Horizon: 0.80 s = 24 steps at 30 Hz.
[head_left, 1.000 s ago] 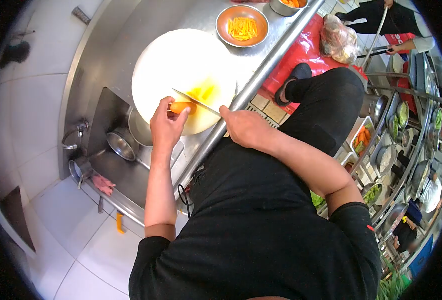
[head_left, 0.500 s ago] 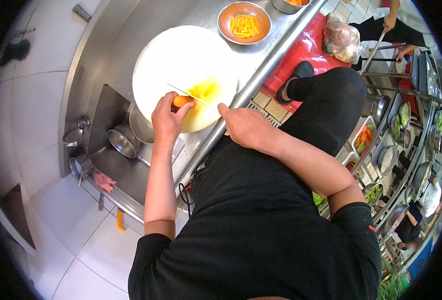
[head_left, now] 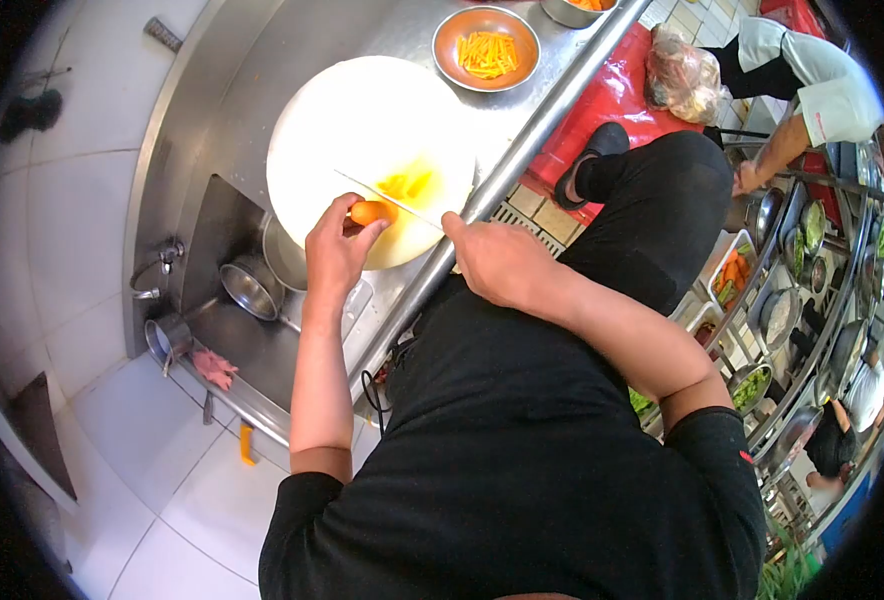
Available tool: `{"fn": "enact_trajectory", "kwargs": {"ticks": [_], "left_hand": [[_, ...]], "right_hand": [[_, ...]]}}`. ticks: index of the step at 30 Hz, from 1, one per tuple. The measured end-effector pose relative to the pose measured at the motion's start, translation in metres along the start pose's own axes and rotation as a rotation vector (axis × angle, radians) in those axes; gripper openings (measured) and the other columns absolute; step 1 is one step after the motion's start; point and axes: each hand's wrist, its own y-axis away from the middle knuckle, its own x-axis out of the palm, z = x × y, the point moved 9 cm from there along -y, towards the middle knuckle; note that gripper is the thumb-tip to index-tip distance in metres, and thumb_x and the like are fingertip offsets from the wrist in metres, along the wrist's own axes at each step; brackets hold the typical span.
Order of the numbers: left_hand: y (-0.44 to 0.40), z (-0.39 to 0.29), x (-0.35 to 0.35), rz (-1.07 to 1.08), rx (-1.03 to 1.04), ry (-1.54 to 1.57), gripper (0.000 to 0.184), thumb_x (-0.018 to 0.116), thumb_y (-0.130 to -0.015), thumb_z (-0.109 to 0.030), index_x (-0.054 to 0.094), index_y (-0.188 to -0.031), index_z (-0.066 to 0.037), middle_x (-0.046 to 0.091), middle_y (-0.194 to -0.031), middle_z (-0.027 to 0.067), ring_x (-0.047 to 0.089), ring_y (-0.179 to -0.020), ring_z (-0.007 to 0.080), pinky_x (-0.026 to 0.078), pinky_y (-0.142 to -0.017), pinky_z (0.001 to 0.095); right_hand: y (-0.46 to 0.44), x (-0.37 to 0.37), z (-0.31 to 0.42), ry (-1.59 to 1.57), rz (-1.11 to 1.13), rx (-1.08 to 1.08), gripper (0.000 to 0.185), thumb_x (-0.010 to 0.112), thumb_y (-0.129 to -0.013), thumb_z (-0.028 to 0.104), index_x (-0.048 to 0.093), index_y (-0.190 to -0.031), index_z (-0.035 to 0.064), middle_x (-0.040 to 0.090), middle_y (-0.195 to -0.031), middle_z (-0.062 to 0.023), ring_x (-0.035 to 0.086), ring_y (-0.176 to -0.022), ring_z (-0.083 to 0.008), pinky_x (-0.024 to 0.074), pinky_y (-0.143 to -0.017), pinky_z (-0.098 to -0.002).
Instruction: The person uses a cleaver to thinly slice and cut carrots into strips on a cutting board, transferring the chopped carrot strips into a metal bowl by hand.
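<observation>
On the round white cutting board [head_left: 347,120], my left hand [head_left: 337,248] grips an orange carrot piece [head_left: 369,212] between thumb and fingers. My right hand [head_left: 497,255] is closed round the handle of a knife [head_left: 392,200], whose thin blade points up and left across the board, beside the carrot. Cut yellow-orange pieces [head_left: 409,184] lie on the far side of the blade, washed out by glare. Beyond the board, a round metal bowl [head_left: 444,45] holds carrot strips [head_left: 487,55].
A sink [head_left: 262,355] with metal pots [head_left: 252,285] and a pink cloth [head_left: 214,369] is at left. Another bowl [head_left: 569,14] stands at the top. On the right are a plastic bag [head_left: 682,75], a bending person [head_left: 812,85], another person [head_left: 867,395] and racks of vegetable containers [head_left: 732,270].
The person at upper right has bent down and reached toward the racks; the stick seen earlier no longer shows. My hands have shifted only slightly, still holding the carrot piece and knife.
</observation>
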Motion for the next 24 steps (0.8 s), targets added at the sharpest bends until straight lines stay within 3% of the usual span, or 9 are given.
{"fn": "enact_trajectory", "kwargs": {"ticks": [2,11,13,15,18,20,24], "left_hand": [[-0.001,-0.003,-0.001,-0.023,-0.016,-0.123,0.051,0.095,-0.083,-0.019,0.070,-0.123,0.000,0.078,-0.107,0.0167,0.079,-0.093,0.0261,0.063,-0.082,0.0366],[-0.003,0.001,-0.004,-0.084,-0.023,-0.083,0.055,0.097,-0.080,-0.024,0.070,-0.121,-0.001,0.079,-0.104,0.0156,0.079,-0.088,0.0230,0.063,-0.078,0.0364],[-0.002,0.004,-0.004,-0.071,-0.056,-0.076,0.055,0.097,-0.079,-0.025,0.070,-0.121,-0.001,0.079,-0.106,0.0155,0.079,-0.090,0.0227,0.063,-0.078,0.0362],[-0.003,0.006,-0.005,-0.064,-0.090,-0.068,0.056,0.097,-0.079,-0.026,0.070,-0.121,-0.001,0.079,-0.109,0.0155,0.079,-0.092,0.0223,0.063,-0.078,0.0361],[-0.003,0.006,-0.007,-0.030,-0.052,-0.084,0.054,0.095,-0.082,-0.022,0.070,-0.125,-0.002,0.078,-0.115,0.0147,0.078,-0.098,0.0219,0.063,-0.083,0.0349],[-0.004,-0.003,-0.010,-0.048,0.190,-0.070,0.050,0.093,-0.085,-0.017,0.071,-0.128,-0.004,0.076,-0.120,0.0141,0.077,-0.100,0.0213,0.063,-0.089,0.0343],[-0.007,0.005,-0.009,0.049,0.070,0.079,0.048,0.091,-0.085,-0.015,0.072,-0.128,-0.004,0.077,-0.119,0.0141,0.077,-0.098,0.0226,0.063,-0.092,0.0350]], "right_hand": [[0.003,-0.006,0.008,0.004,0.020,0.016,0.024,0.058,-0.101,0.013,0.051,-0.119,0.0001,0.073,-0.087,-0.0251,0.074,-0.086,-0.0452,0.0588,-0.076,-0.0569],[-0.008,0.016,-0.008,-0.030,0.046,-0.023,0.026,0.060,-0.100,0.014,0.051,-0.120,-0.0006,0.073,-0.089,-0.0263,0.074,-0.088,-0.0464,0.0582,-0.076,-0.0574],[-0.012,0.021,-0.015,-0.036,0.050,-0.023,0.024,0.051,-0.099,0.006,0.053,-0.121,-0.0038,0.074,-0.087,-0.0282,0.075,-0.086,-0.0475,0.0590,-0.077,-0.0586],[-0.013,0.019,-0.018,-0.025,0.066,-0.005,0.026,0.056,-0.099,0.009,0.051,-0.121,-0.0038,0.073,-0.088,-0.0283,0.074,-0.087,-0.0476,0.0582,-0.078,-0.0586],[-0.011,0.009,-0.009,-0.024,0.079,-0.001,0.029,0.060,-0.101,0.013,0.050,-0.122,-0.0041,0.072,-0.089,-0.0287,0.073,-0.088,-0.0480,0.0572,-0.078,-0.0586],[-0.009,0.008,-0.007,-0.029,0.073,-0.016,0.029,0.059,-0.101,0.013,0.051,-0.123,-0.0044,0.072,-0.089,-0.0290,0.073,-0.088,-0.0482,0.0572,-0.078,-0.0587],[-0.012,0.019,-0.017,-0.017,0.083,-0.015,0.027,0.054,-0.103,0.014,0.051,-0.122,-0.0047,0.072,-0.089,-0.0295,0.072,-0.089,-0.0489,0.0564,-0.078,-0.0596]]}}
